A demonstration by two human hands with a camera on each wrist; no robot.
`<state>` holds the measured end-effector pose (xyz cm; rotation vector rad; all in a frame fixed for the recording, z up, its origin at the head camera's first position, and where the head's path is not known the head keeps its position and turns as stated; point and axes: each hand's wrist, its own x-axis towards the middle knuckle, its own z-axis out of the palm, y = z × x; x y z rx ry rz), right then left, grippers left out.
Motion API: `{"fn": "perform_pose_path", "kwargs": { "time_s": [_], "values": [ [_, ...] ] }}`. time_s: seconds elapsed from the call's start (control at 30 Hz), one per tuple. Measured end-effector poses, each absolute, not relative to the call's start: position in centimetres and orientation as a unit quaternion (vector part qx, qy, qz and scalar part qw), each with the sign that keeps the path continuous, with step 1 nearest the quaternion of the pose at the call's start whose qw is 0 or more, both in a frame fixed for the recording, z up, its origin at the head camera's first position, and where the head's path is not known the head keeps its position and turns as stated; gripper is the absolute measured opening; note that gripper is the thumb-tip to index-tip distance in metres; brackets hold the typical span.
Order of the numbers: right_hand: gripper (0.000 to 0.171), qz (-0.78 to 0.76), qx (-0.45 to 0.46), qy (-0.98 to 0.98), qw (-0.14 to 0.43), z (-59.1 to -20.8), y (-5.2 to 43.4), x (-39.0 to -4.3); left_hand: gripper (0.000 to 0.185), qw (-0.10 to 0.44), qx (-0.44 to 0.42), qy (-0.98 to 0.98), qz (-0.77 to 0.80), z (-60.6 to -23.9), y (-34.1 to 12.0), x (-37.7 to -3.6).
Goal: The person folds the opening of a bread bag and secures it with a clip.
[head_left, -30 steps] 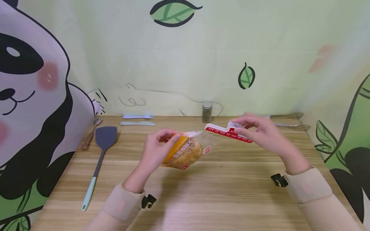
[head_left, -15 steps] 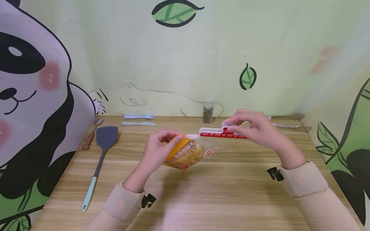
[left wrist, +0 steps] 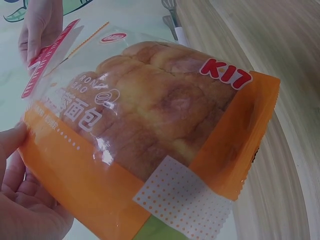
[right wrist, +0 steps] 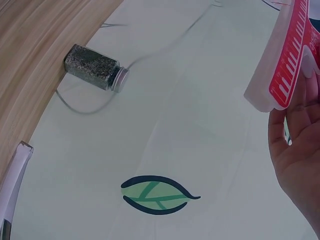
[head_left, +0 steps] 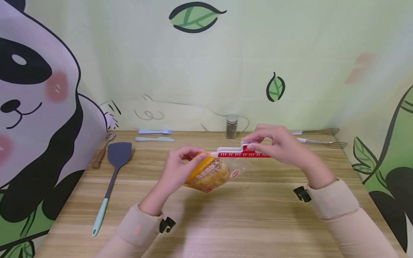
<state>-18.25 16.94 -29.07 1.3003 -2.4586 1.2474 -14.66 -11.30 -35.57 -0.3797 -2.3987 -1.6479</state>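
Observation:
My left hand (head_left: 180,166) pinches the orange edge of a clear bread bag (head_left: 211,175) between thumb and fingers, above the table. In the left wrist view the bag (left wrist: 165,100) shows a browned loaf inside and an orange border. My right hand (head_left: 280,147) grips a red and white bag clip (head_left: 237,153) by its raised handle. The long bar of the clip lies along the upper edge of the bag, close to my left fingertips. Whether the bag's edge is between the clip's bars I cannot tell. In the right wrist view the clip (right wrist: 287,60) appears at upper right.
A spatula (head_left: 118,157) and a wooden-handled spoon (head_left: 102,152) lie at left. A fork (head_left: 155,131), a knife (head_left: 155,138) and a spice jar (head_left: 231,127) are along the back edge. Metal-ended utensils (head_left: 322,143) lie at back right, before the printed curtain.
My right hand has brought the clip leftward to the bag's upper edge, and the clip has turned from slanted to nearly level. My left hand with the bag has barely moved.

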Motion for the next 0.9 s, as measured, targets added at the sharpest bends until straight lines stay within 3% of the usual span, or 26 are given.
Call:
{"fn": "perform_pose_path", "kwargs": {
  "time_s": [0.6, 0.9],
  "values": [
    [0.026, 0.415, 0.406, -0.814, 0.008, -32.4, 17.3, -20.7, 0.009, 0.116, -0.145, -0.803, -0.566, -36.7, -11.7, -15.2],
    [0.028, 0.478, 0.326, -0.813, -0.065, -34.1, 17.2, -20.7, 0.01, 0.136, -0.163, -0.789, -0.577, -36.7, -11.5, -15.2]
  ]
}}
